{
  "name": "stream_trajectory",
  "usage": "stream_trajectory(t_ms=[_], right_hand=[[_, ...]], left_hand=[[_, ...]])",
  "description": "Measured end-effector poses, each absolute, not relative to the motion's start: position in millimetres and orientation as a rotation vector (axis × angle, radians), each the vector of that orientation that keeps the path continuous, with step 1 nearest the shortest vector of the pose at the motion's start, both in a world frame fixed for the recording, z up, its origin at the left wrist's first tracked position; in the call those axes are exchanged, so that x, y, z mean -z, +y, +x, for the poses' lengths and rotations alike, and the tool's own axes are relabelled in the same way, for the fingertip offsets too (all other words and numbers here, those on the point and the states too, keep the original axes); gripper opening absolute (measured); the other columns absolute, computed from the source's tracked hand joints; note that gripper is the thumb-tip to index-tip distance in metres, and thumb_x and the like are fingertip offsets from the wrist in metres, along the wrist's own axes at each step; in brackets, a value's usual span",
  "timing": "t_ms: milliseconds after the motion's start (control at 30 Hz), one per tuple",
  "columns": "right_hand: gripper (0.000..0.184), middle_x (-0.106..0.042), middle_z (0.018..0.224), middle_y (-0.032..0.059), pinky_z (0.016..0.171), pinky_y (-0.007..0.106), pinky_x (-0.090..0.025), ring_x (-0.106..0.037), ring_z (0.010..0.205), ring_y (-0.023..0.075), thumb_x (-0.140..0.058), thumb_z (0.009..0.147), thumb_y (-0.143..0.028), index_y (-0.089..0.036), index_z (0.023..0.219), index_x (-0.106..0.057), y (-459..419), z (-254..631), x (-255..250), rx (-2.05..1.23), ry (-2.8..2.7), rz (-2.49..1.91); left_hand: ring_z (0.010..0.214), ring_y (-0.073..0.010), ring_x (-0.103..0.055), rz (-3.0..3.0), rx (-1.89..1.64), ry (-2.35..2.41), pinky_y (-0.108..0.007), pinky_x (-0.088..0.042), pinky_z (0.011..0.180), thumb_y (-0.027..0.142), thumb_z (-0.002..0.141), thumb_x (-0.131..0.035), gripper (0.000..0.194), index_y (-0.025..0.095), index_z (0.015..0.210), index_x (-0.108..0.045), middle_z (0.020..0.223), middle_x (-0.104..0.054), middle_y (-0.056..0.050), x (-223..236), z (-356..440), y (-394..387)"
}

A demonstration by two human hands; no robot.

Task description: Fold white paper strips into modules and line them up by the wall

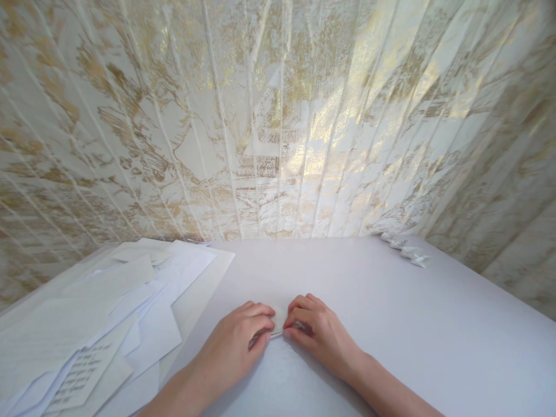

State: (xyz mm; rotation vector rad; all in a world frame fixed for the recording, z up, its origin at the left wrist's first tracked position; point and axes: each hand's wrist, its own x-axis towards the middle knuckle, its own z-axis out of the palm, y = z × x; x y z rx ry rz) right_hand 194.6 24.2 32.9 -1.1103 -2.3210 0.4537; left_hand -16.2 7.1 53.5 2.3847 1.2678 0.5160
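Gold-patterned backdrop rises beyond the table. Left hand and right hand pinch 1 small, pale, flat paper, layered at its near edge, between them; sheets lie leftward.

You face a gold-and-white patterned wall covering behind your white table. To your left, overlapping papers lie in a loose pile; small white pieces sit in a row near the far right corner.
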Motion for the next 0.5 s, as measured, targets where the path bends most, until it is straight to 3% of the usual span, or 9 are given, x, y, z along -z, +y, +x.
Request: stream_trajectory(t_ms=[133, 267, 500], right_hand=[[0.011, -0.065, 0.090, 0.0008, 0.080, 0.032, -0.044, -0.058, 0.084, 0.0184, -0.077, 0.081, -0.013, -0.021, 0.083, -0.070, 23.7, 191.0, -31.6, -0.478, -2.300, -1.131], [0.020, -0.065, 0.092, 0.0008, 0.081, 0.033, -0.043, -0.056, 0.087, 0.0198, -0.080, 0.075, -0.010, -0.022, 0.088, -0.070, 22.2, 186.0, -31.3, -0.480, -2.309, -1.121], [0.019, -0.062, 0.079, -0.0017, 0.076, 0.029, -0.042, -0.054, 0.079, 0.0168, -0.070, 0.080, -0.004, -0.019, 0.073, -0.063, 29.8, 177.7, -32.5, -0.490, -2.266, -1.179]], left_hand=[[0.107, -0.0166, -0.062, 2.361, -0.537, 1.298, -0.029, -0.046, 0.095, 0.003, 0.082, -0.055, 0.028, 0.024, 0.093, -0.070, 0.116, -0.069, 0.002, -51.7, -15.5, 6.5], [0.101, -0.0158, -0.062, 2.329, -0.578, 1.373, -0.028, -0.047, 0.089, 0.004, 0.084, -0.055, 0.020, 0.022, 0.085, -0.064, 0.108, -0.067, 0.001, -45.8, -10.6, 3.9], [0.088, -0.0201, -0.058, 2.273, -0.591, 1.551, -0.034, -0.045, 0.078, 0.015, 0.090, -0.053, 0.013, 0.019, 0.078, -0.056, 0.090, -0.060, -0.002, -39.0, -7.0, 2.8]])
